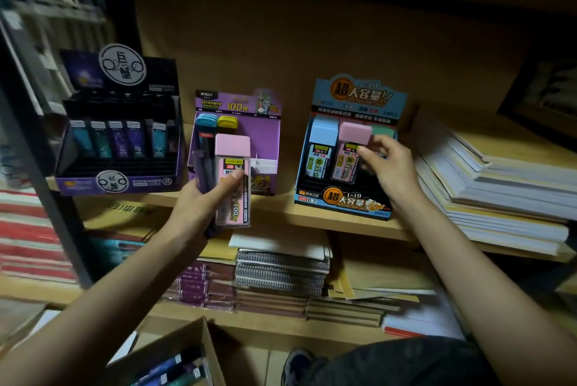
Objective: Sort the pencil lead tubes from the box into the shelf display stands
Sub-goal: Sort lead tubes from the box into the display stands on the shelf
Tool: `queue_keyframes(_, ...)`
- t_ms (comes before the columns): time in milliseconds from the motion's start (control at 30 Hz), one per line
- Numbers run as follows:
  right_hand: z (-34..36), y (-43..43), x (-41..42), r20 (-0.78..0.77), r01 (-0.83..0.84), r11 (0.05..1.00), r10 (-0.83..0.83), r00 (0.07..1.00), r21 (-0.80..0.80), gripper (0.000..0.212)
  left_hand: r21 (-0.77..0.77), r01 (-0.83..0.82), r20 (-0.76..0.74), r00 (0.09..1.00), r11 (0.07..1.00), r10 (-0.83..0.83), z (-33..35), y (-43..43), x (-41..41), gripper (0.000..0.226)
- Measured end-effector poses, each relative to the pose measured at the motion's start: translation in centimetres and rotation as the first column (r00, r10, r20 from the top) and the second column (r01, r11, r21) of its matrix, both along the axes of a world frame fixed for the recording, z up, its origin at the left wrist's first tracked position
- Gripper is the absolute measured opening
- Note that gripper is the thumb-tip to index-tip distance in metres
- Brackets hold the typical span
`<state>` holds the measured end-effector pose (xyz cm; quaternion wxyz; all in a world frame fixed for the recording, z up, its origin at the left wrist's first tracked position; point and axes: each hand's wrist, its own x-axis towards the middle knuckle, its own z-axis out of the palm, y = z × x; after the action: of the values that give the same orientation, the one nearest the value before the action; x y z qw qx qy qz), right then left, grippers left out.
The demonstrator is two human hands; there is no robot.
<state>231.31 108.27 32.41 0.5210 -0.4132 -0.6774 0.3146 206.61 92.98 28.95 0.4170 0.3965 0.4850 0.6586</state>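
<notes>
My left hand (207, 198) grips a pink-capped lead tube (232, 179) together with a slim dark purple tube (203, 173), in front of the purple display stand (265, 142). My right hand (385, 167) reaches into the blue display stand (343, 201), its fingertips touching a pink-capped tube (352, 148) standing there beside a blue-capped tube (323, 148) and a green-capped one (382, 131). A dark display stand (118, 179) at the left holds several slim tubes. The cardboard box (178, 351) at the bottom holds more dark tubes.
The stands sit on a wooden shelf (281, 211). A stack of paper pads (499, 186) lies to the right of the blue stand. Spiral notebooks (281, 270) and purple books fill the shelf below. My knee and shoe show at the bottom.
</notes>
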Motion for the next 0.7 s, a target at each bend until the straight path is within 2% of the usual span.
queue_keyframes(167,0.1,0.8,-0.2,-0.005,0.089,0.995,-0.089,0.996,-0.042,0.01,-0.007,-0.002,0.005,1.0,1.0,0.002,-0.2,-0.1,0.0,0.036)
queue_keyframes(300,0.3,0.9,-0.2,0.231,0.212,0.969,-0.237,0.944,0.128,0.019,-0.021,0.009,-0.015,1.0,1.0,-0.01,-0.1,-0.1,0.2,0.029)
queue_keyframes(533,0.7,0.7,0.8,0.298,0.099,0.994,-0.11,0.948,0.052,0.014,-0.033,0.01,-0.028,1.0,0.999,-0.011,-0.2,0.2,0.4,0.04)
queue_keyframes(600,0.0,0.8,0.6,0.303,0.127,0.991,-0.134,0.943,0.042,0.014,-0.034,0.016,-0.026,1.0,0.999,-0.017,-0.2,0.3,0.4,0.046)
queue_keyframes(700,-0.4,0.8,-0.2,0.338,0.251,0.962,-0.271,0.901,0.104,0.021,-0.039,0.033,-0.026,0.999,0.999,-0.034,-0.2,0.8,0.5,0.047)
